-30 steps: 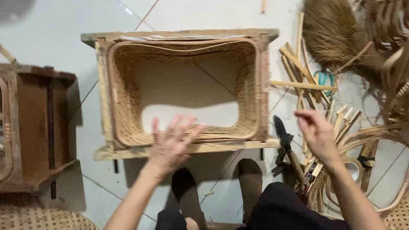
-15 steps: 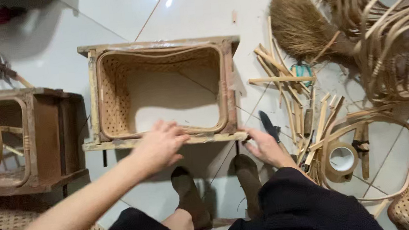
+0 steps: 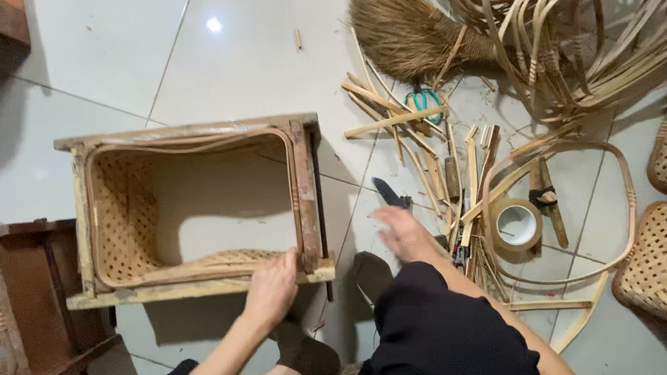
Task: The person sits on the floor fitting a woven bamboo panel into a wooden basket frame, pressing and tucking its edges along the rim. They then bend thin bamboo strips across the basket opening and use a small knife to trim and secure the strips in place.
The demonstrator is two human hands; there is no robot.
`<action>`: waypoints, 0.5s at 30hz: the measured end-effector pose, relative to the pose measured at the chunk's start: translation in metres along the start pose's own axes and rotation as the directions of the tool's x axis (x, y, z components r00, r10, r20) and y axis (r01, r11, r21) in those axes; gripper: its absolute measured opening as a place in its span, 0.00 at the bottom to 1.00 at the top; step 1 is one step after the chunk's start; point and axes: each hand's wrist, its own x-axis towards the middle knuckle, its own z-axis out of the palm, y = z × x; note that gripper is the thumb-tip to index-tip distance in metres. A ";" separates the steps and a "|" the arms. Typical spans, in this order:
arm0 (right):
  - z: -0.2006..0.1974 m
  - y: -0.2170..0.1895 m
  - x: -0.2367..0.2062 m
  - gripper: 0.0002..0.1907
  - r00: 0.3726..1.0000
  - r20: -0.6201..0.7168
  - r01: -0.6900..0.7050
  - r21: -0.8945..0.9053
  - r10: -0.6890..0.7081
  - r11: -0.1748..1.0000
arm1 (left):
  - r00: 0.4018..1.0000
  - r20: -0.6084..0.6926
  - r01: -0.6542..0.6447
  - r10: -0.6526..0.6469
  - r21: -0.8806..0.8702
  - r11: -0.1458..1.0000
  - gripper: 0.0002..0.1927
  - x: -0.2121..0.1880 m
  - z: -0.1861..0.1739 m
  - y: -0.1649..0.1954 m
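The rectangular wooden frame with the woven rattan basket inside [image 3: 195, 212] is sitting on the pale tiled floor [image 3: 203, 70], straight ahead of the person, long axis running left to right. The left hand [image 3: 271, 288] is nearer, fingers loosely curled and resting on the frame's near rail by its right corner, gripping nothing. The right hand [image 3: 403, 234] is hovering open and blurred beside the frame's right end, just short of the dark-handled knife [image 3: 389, 192] and the scattered pale bamboo strips [image 3: 460, 168], holding nothing.
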 end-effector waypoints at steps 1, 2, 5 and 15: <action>-0.002 0.009 0.001 0.22 0.991 -0.129 -0.042 -0.052 0.035 0.998 | 1.000 -0.009 0.009 -0.009 0.013 1.000 0.24 -0.002 0.006 0.007; -0.003 0.017 0.002 0.23 0.987 -0.151 -0.080 -0.128 0.060 0.989 | 1.000 -0.014 0.021 -0.020 0.024 0.999 0.21 -0.006 0.011 0.015; -0.004 0.025 0.015 0.25 0.968 -0.174 -0.223 -0.272 0.181 0.936 | 0.996 0.092 0.013 -0.015 0.025 1.000 0.10 -0.019 0.019 0.050; -0.001 -0.008 0.044 0.18 0.979 -0.202 -0.127 -0.560 0.014 0.818 | 0.940 0.228 0.339 -0.255 -0.713 0.614 0.28 0.108 -0.006 -0.015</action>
